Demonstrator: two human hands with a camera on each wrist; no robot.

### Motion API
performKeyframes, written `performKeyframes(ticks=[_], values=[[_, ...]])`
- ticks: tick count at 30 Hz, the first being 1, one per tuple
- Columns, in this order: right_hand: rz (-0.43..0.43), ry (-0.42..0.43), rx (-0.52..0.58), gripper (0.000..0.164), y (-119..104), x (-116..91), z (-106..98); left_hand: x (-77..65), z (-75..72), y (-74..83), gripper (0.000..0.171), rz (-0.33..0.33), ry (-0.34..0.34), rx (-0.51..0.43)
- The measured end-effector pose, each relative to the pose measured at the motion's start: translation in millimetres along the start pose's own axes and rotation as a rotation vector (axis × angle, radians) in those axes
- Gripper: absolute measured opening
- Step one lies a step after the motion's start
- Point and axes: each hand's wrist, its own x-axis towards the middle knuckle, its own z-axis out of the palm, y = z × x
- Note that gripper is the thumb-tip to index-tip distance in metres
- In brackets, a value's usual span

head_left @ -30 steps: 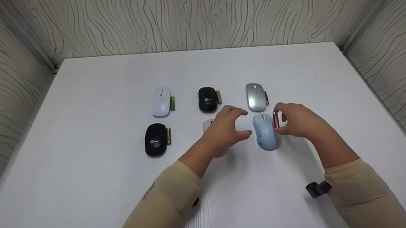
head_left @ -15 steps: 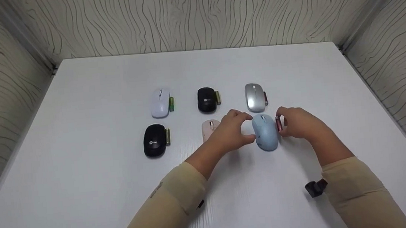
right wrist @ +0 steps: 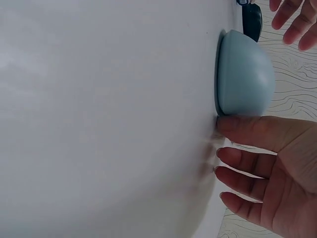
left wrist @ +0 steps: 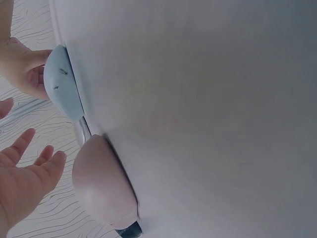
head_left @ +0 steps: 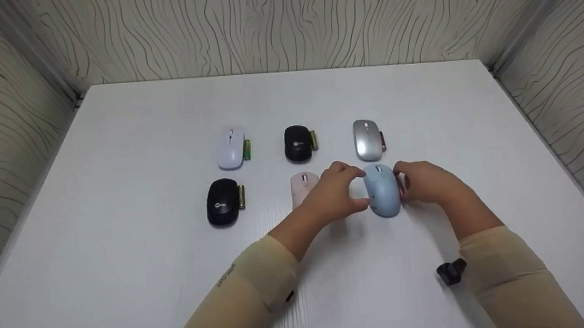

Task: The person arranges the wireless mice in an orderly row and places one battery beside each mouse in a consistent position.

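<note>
The light blue computer mouse [head_left: 383,190] lies on the white table between both hands. At its right edge, my right hand [head_left: 427,182] pinches a red battery [head_left: 401,191], mostly hidden by the fingers. The right wrist view shows the thumb [right wrist: 247,130] right at the mouse's end, low over the tabletop. On the mouse's other side is my left hand [head_left: 332,192], thumb and fingers spread apart with nothing between them, fingertips close to its left edge. Partly covered by that hand is a pink mouse [head_left: 303,187], seen whole in the left wrist view.
Behind stand a white mouse [head_left: 231,149] with a green battery [head_left: 247,150], a black mouse [head_left: 297,144] with a gold-green battery [head_left: 314,140], and a silver mouse [head_left: 367,140] with a red battery [head_left: 382,141]. Front left, another black mouse [head_left: 222,203] has a battery [head_left: 241,197] beside it.
My right hand has lowered the red battery against the blue mouse's right side. The left hand has moved right, up to the mouse's left edge, uncovering more of the pink mouse.
</note>
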Motion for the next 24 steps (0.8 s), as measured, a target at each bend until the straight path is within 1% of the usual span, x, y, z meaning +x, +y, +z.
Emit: performKeyframes(ticks=[6,19,24], values=[[0.012,-0.012,0.008,0.047,1.6,0.9,0.4,0.0,1.2,0.2,0.052,-0.002,0.000,-0.007],[0.056,-0.033,0.013,0.051,-0.1,-4.3,-3.3,0.6,1.6,0.6,0.053,0.002,0.000,-0.010],[0.059,-0.035,0.000,0.053,0.4,-5.0,-6.4,1.2,0.2,-0.8,0.053,0.019,0.005,0.017]])
